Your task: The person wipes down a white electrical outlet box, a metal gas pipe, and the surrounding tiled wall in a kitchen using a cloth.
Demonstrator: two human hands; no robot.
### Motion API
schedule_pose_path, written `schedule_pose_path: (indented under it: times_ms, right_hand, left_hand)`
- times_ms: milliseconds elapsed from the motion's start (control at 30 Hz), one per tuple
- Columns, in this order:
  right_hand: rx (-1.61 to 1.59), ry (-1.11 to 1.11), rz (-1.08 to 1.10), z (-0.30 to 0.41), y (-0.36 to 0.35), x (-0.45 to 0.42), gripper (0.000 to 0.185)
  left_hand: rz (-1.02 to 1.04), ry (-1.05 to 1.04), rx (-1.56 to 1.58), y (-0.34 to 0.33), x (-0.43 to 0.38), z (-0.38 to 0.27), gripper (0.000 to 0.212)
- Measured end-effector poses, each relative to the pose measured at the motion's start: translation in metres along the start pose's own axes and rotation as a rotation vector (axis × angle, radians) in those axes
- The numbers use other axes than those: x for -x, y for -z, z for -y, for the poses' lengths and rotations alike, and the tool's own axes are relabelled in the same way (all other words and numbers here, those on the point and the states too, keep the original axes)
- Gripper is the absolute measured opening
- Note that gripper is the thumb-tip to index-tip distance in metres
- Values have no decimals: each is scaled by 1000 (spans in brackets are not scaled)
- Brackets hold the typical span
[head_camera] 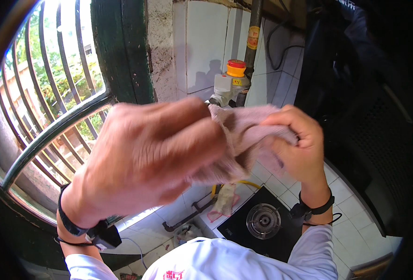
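Observation:
A damp-looking pinkish cloth (243,131) is stretched and bunched between my two hands, raised close to the camera. My left hand (150,150), blurred, grips its left end with the fingers curled over. At the other end my right hand (299,143) pinches the folded fabric between thumb and fingers. Behind the cloth, a gas pipe (255,17) carries a grey fitting with a red and yellow cap (236,68). The fitting's lower part is hidden by my left hand and the cloth.
Below is a black glass gas hob (238,229) with a round burner (264,221). A pale rag (224,201) lies beside it near a yellow hose (252,183). At right hangs a black range hood (374,140); a barred window (52,70) is at left.

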State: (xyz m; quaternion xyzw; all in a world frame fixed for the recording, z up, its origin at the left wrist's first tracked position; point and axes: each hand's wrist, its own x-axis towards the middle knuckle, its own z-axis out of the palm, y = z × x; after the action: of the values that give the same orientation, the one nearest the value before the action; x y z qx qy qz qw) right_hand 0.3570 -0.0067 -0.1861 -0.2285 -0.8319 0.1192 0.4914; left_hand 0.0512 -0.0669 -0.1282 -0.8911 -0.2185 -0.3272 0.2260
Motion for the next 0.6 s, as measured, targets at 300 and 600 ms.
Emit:
schedule_pose_path:
  times_ms: [300, 600]
  right_hand:
    - [283, 270, -201, 27, -41, -76, 19]
    - [593, 208, 7, 15, -42, -67, 17]
  left_hand:
    - [91, 0, 185, 25, 34, -1, 64]
    - [-124, 203, 297, 14, 63, 37, 62]
